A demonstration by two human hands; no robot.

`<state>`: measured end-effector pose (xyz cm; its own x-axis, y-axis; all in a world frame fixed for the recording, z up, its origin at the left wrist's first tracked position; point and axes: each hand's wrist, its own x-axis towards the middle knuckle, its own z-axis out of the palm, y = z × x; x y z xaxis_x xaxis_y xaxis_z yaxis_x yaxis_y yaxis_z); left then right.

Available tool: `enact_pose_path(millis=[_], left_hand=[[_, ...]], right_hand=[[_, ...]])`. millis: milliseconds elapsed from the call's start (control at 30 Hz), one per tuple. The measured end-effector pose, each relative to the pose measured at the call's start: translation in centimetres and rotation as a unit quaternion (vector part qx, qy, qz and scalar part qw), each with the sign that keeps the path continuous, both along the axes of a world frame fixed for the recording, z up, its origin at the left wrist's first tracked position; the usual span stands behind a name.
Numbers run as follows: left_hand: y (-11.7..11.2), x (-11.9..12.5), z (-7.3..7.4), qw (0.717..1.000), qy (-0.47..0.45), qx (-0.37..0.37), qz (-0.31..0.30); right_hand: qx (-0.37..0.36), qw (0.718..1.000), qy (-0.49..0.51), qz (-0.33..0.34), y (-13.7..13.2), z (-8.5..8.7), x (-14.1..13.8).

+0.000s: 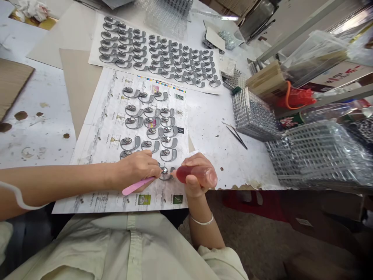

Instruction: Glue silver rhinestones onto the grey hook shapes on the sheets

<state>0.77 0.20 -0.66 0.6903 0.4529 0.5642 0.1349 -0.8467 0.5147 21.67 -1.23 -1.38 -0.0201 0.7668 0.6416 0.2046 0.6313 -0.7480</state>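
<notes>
My left hand [141, 169] is closed around slim pink tweezers [138, 186], their rounded end pointing back toward me and their tips hidden by my fingers. Wrapped in my right hand [198, 171] is a squeeze bottle [192, 174] of red liquid, tilted nearly flat with its nozzle pointing left. The nozzle reaches a grey curved metal piece with a shiny round setting [164, 171], beside my left fingertips. Similar curved pieces [150, 146] lie in loose rows on the printed paper sheet [96, 155] under my hands.
Beyond it, a white sheet [94, 50] carries many more curved pieces. Dark tweezers [236, 136] lie on the table at right. Stacked clear plastic trays [253, 114] and a larger plastic-wrapped stack [320, 153] stand along the right side. Cardboard [13, 83] lies at left.
</notes>
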Motion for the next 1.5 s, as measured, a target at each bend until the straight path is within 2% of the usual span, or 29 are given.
enact_pose_path(millis=[267,667,1500], left_hand=[[-0.04,-0.08,-0.07,0.999,0.028,-0.014,-0.003],[0.09,-0.08,-0.03,1.0,-0.009,-0.01,-0.009],[0.01,0.03,-0.19,1.0,-0.01,-0.007,-0.013]], right_hand=[[-0.031,0.999,0.017,-0.023,-0.2,0.46,0.05],[-0.038,0.999,0.001,-0.002,-0.07,0.42,-0.09],[0.001,1.0,-0.024,0.006,0.3,0.31,-0.38]])
